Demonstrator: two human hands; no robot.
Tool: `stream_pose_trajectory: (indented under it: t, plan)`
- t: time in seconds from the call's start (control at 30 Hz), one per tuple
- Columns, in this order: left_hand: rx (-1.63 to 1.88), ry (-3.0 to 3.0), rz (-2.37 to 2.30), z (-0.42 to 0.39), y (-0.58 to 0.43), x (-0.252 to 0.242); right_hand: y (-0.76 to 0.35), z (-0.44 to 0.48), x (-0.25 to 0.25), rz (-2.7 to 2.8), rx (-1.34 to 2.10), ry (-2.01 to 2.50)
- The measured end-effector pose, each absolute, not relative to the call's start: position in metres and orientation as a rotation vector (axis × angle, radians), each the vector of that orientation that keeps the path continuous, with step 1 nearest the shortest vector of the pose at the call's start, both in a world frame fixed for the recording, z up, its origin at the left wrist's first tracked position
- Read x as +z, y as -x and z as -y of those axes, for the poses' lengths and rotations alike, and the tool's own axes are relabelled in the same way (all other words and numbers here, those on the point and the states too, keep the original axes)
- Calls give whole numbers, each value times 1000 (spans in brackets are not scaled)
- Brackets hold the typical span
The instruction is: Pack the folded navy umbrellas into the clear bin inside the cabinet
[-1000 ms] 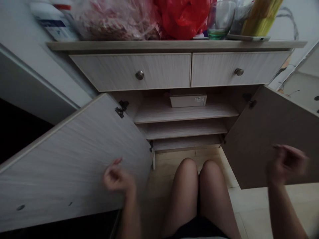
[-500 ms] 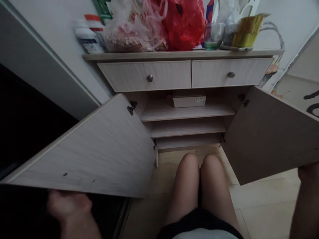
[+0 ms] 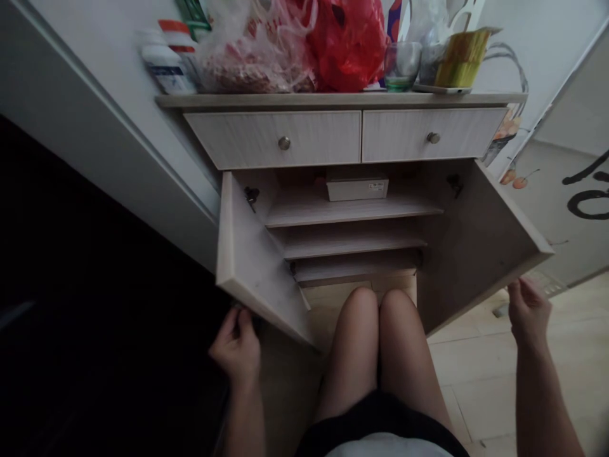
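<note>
A low pale wood cabinet stands before me with both doors partly swung in. My left hand is at the lower outer edge of the left door, fingertips touching its back. My right hand hangs just below the outer corner of the right door, fingers loosely curled, holding nothing that I can see. Inside are three shelves; a flat white box lies on the top shelf. My bare knees are close to the cabinet's base.
Two shut drawers with round knobs sit above the doors. On top are a white bottle, pink and red plastic bags, a glass and a yellow packet. A dark opening lies at left, tiled floor at right.
Both doors have swung inward from wide open to about half shut. My left hand came from under the left door to its outer edge; my right hand rose to the right door's corner.
</note>
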State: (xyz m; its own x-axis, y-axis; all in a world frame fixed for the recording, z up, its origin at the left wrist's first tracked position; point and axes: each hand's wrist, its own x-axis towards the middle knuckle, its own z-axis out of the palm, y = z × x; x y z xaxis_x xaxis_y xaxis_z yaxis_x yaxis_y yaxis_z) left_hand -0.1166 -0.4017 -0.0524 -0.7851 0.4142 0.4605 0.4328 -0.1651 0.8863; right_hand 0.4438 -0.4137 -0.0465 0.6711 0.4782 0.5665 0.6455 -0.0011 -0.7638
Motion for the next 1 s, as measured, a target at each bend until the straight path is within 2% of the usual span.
stream_pose_trajectory:
  t: [0.17,0.47,0.73,1.0]
  plan:
    - [-2002,1449,1826,371,75,-51,-409,399,-43,1123,-139,1470]
    - [-2027,1786,1712,293,-16,-36,-318,343,-24,1325,-60,1283]
    - [-1786,1953,1887,241,-56,-20,-246,255,-11,1412,46,1507]
    - [-1543,2070,2046,205,-74,1,-219,206,-2,1435,27,1642]
